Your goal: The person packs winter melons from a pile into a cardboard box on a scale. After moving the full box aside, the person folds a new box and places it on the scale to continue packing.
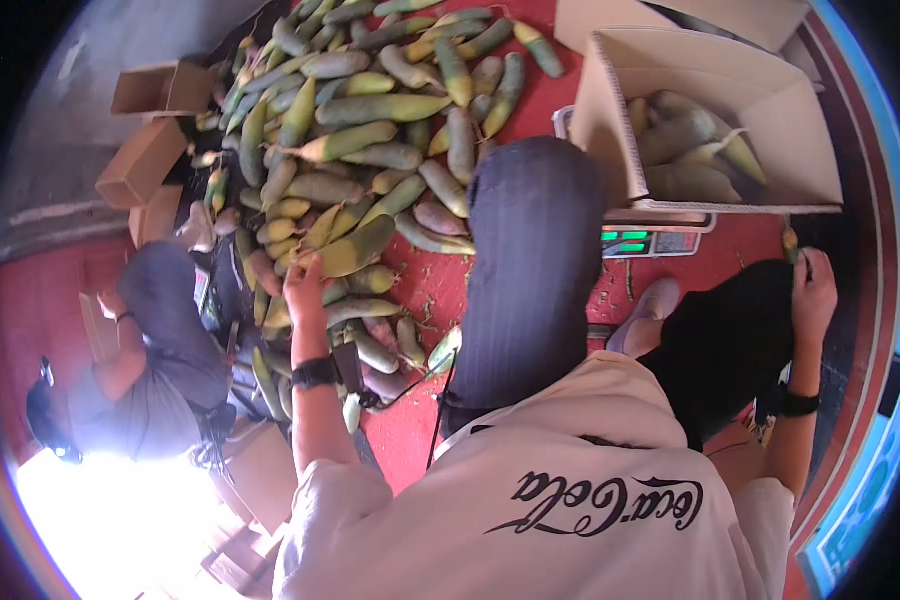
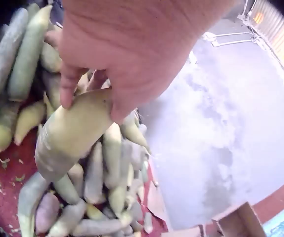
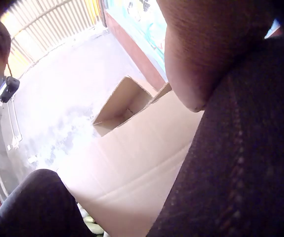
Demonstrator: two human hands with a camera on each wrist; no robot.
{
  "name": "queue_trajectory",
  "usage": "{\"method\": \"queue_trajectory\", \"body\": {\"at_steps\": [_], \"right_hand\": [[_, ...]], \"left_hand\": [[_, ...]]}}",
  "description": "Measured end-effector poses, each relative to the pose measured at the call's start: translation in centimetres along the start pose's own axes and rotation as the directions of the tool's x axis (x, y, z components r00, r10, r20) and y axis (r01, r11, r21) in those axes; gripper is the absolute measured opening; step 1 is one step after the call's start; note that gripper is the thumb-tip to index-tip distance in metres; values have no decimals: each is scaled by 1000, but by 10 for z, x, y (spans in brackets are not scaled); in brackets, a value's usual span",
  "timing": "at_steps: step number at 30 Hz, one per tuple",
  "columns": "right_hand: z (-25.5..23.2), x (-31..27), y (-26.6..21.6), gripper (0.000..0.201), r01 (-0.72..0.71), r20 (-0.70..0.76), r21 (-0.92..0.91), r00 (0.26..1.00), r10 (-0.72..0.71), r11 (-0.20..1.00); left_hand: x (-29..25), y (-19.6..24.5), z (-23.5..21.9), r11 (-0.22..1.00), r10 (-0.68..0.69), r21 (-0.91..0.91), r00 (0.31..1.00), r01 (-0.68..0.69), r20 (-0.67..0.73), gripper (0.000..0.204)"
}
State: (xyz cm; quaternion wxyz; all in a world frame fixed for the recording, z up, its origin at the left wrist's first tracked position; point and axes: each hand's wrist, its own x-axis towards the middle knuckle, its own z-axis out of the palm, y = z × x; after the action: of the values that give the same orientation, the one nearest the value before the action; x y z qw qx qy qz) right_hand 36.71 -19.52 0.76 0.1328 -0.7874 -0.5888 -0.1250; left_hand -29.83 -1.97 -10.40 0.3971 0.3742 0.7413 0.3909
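Note:
My left hand [image 1: 306, 292] pinches one end of a large green radish [image 1: 358, 248] over the heap at the left. In the left wrist view, the thumb and fingers grip its near end, and its rounded far end points down and away over the other radishes [image 2: 97, 173]. My right hand [image 1: 816, 295] rests at the right knee, fingers loosely bent and holding nothing. In the right wrist view, part of that hand [image 3: 186, 74] shows against the dark trouser leg.
An open cardboard box [image 1: 710, 190] with several radishes stands on a digital scale [image 1: 650, 240], right of my left knee. The radish heap [image 1: 370, 110] covers the red floor ahead and left. Another person [image 1: 160, 370] sits at the left, near small empty boxes [image 1: 145, 160].

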Motion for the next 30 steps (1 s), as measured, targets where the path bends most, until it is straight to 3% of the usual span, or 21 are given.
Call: {"method": "queue_trajectory", "body": {"at_steps": [5, 7, 9, 11, 15, 17, 20, 23, 24, 26, 27, 29, 30], "right_hand": [[-11, 0, -17, 8, -60, 14, 64, 998, 59, 996], [-10, -2, -16, 8, -72, -17, 73, 997, 73, 995], [-9, -2, -13, 7, -73, -48, 114, 996, 79, 991], [-11, -3, -12, 7, -68, -78, 107, 994, 76, 992], [-11, -8, -8, 6, -98, -124, 158, 985, 118, 983], [-10, -10, -4, 6, -88, -135, 166, 985, 111, 982], [-12, -14, -4, 5, -118, -166, 179, 975, 148, 977], [-13, -16, -2, 5, -128, -198, 217, 965, 172, 968], [-13, -17, -1, 5, -137, -202, 218, 962, 182, 966], [-14, -19, 2, 5, -137, -205, 208, 962, 180, 969], [-15, -20, 3, 5, -142, -208, 206, 960, 185, 968], [-16, -22, 5, 6, -136, -217, 227, 958, 186, 964], [-16, -22, 6, 6, -139, -217, 227, 958, 189, 964]], "left_hand": [[-54, 129, 21, 949, 308, -88, 948, -301, 81, 23], [-73, 177, 27, 885, 454, -153, 888, -441, 67, 25], [-88, 216, 33, 835, 520, -284, 844, -471, 131, 30], [-102, 249, 44, 751, 631, -415, 743, -513, 223, 30], [-144, 303, 94, 687, 711, -466, 648, -557, 273, 27], [-164, 323, 124, 621, 777, -302, 518, -723, 359, 27], [-184, 343, 164, 606, 735, -252, 409, -755, 541, 25], [-181, 351, 209, 523, 664, -209, 242, -826, 708, 25], [-180, 349, 224, 517, 664, -212, 232, -829, 711, 25], [-179, 342, 254, 312, 584, -11, 183, -950, 791, 22], [-178, 337, 267, 308, 584, -16, 176, -951, 792, 22], [-173, 324, 290, 97, 541, 88, 127, -991, 832, 26], [-170, 317, 299, 95, 539, 86, 124, -992, 833, 26]]}}
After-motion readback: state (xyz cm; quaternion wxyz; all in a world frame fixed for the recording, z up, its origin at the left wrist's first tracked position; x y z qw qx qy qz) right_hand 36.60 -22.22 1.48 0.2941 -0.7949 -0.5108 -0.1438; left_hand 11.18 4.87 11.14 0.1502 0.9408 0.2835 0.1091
